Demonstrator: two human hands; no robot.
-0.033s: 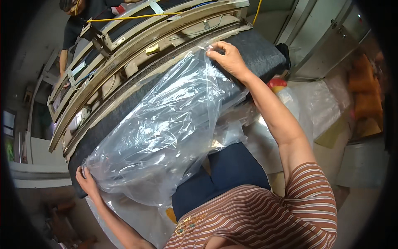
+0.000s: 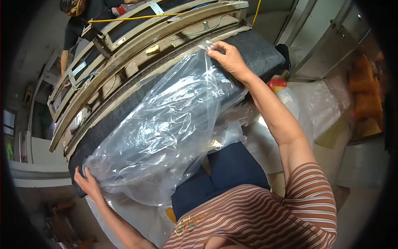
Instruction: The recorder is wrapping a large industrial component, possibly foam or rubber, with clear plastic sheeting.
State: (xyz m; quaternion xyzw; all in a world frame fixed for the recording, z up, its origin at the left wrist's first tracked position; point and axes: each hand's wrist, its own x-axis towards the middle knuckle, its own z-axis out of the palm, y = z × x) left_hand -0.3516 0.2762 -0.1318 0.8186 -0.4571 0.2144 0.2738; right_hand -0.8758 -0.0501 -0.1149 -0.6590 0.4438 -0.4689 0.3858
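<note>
The right hand [image 2: 229,59] is pinching the top edge of the clear plastic bag [image 2: 166,128], and the left hand [image 2: 88,182] is gripping its lower corner, both placed just as before. The bag, crinkled and glossy, is lying stretched over the long dark upholstered cushion [image 2: 257,52] beside stacked wooden frames [image 2: 137,37].

The plastic bag [image 2: 166,137] is clear and glossy, showing white glints over the dark charcoal grey cushion [image 2: 257,54] it covers. Beyond it, on the far side, the wooden frame [image 2: 137,41] is pale beige with a yellow cable [image 2: 124,18] running across it. Near the lower edge, the shirt [image 2: 257,220] has thin brown and white stripes, and the trousers [image 2: 228,174] are plain navy blue.
</note>
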